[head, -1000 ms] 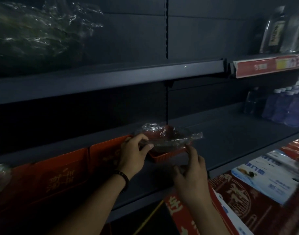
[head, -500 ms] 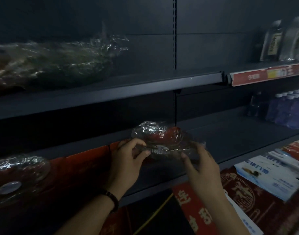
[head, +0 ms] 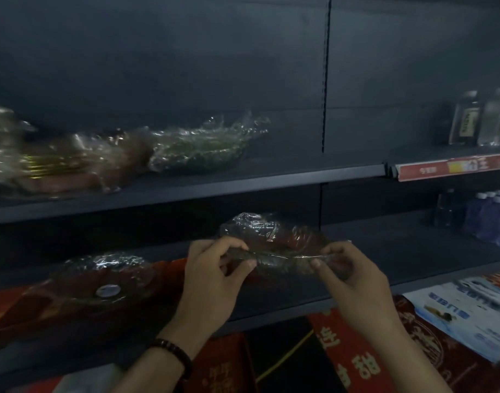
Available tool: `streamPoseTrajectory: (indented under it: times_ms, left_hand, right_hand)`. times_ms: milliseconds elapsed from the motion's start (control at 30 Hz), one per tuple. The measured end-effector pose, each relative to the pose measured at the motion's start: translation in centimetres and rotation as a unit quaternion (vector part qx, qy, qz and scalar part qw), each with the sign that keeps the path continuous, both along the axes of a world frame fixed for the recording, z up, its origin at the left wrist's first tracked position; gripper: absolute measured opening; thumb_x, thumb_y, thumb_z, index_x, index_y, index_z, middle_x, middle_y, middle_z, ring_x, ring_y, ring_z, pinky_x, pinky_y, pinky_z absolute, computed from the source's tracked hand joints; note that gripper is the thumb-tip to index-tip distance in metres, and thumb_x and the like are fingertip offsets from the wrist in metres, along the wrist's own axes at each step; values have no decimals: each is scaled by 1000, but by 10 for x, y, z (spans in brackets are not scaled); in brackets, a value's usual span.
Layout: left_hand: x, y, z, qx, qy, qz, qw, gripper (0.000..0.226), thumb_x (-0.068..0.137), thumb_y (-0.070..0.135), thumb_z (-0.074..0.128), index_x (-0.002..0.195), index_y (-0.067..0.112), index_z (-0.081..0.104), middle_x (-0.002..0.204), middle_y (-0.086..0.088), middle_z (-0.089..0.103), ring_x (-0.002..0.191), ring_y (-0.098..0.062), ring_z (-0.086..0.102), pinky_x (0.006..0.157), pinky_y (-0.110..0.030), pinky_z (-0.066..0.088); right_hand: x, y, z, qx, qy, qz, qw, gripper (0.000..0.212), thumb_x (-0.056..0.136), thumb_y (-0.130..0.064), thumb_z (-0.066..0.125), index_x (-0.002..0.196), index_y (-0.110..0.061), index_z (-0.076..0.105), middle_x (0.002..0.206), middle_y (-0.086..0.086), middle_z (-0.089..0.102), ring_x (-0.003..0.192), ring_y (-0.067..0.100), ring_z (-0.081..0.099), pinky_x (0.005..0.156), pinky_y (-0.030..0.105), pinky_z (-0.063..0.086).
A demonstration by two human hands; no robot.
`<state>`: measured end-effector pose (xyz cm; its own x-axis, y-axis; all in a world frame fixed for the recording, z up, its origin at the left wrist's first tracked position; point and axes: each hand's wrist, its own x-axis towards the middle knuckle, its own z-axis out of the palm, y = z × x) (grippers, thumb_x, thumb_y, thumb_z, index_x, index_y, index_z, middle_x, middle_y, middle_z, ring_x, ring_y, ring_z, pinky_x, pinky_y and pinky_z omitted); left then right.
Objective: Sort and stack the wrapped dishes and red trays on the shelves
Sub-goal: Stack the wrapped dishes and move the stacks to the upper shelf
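Head view: wrapped dish point(head: 277, 242) held in the air just in front of the middle shelf point(head: 413, 251), off its board and touching nothing else. Pinched at the left rim between thumb and curled fingers of the left hand point(head: 214, 282); pinched the same way at the right rim by the right hand point(head: 359, 287). Gripped at the rim, not the crinkled top, probably because loose film offers no firm hold; held roughly level, likely to stop the contents sliding. Judging by the other wrapped dishes point(head: 197, 148) lined up on the upper shelf point(head: 243, 190), possibly headed there to be grouped with them. Down at the left, another film-covered dish point(head: 101, 279) resting on a red tray point(head: 13, 310), perhaps next to be sorted.
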<state>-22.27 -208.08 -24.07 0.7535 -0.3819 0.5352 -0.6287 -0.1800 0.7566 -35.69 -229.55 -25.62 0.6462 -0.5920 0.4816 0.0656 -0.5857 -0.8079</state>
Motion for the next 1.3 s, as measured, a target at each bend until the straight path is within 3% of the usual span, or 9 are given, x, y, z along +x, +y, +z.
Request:
streamPoseTrajectory:
  times_ms: [200,567,667,800,900,967,1067,1233,1300]
  left_hand:
    - [-39,46,49,-27,3,14,1000,23,88,30,84,101,46,72,124,6,47,104,-16,72,92,-26,60]
    - [-101,113,152,18,-81,68,994,19,91,50,75,107,55,66,120,10,46,94,-7,67,59,-11,52]
    - [-104,122,183,11,-128,85,988,20,88,54,75,107,55,67,117,6,50,94,-8,65,66,-8,48]
    - [-80,122,224,-4,-203,121,972,18,83,57,79,99,52,70,108,-3,63,80,-9,66,76,-21,50]
    - [-55,115,247,-5,-218,141,966,14,86,52,80,95,53,69,112,-3,61,81,-3,62,67,0,39]
    - [-37,109,258,12,-222,153,963,15,89,48,79,98,52,68,113,-1,57,89,1,56,66,2,36]
    - [0,102,267,27,-217,165,962,15,89,52,77,101,50,68,114,0,61,94,3,54,73,-5,32]
    - [64,87,269,43,-189,191,962,18,84,52,81,98,41,77,100,12,74,87,-10,69,74,-19,50]
    - [87,81,265,62,-169,201,963,17,84,54,81,95,41,76,107,13,74,97,-14,71,89,-28,57]
  right_hand:
    - [-31,38,60,-23,-11,26,999,12,89,-46,77,97,-43,68,100,-20,74,95,-6,68,75,21,53]
    - [-72,90,151,-40,-55,60,996,17,85,-54,78,93,-42,69,98,-14,75,80,-7,71,66,25,53]
    - [-74,96,180,-64,-81,67,992,24,81,-62,76,97,-45,68,103,-13,74,85,2,73,72,31,54]
    - [-55,94,222,-98,-126,51,986,25,85,-61,76,97,-41,69,97,-9,75,87,12,73,73,32,52]
    - [-26,89,246,-113,-142,50,982,23,88,-55,77,95,-35,69,87,-3,76,83,15,73,69,31,52]
    - [-3,85,258,-119,-143,52,981,23,88,-52,79,94,-32,69,83,2,75,81,18,72,66,29,52]
    - [36,76,270,-119,-147,53,981,23,88,-51,80,94,-32,70,86,2,75,82,17,72,65,28,52]
    - [107,56,275,-141,-126,60,980,25,90,-52,78,100,-31,71,96,-10,71,90,14,68,69,26,48]
    - [134,48,275,-148,-121,59,980,24,90,-52,78,98,-31,70,100,-11,70,95,15,67,77,29,48]
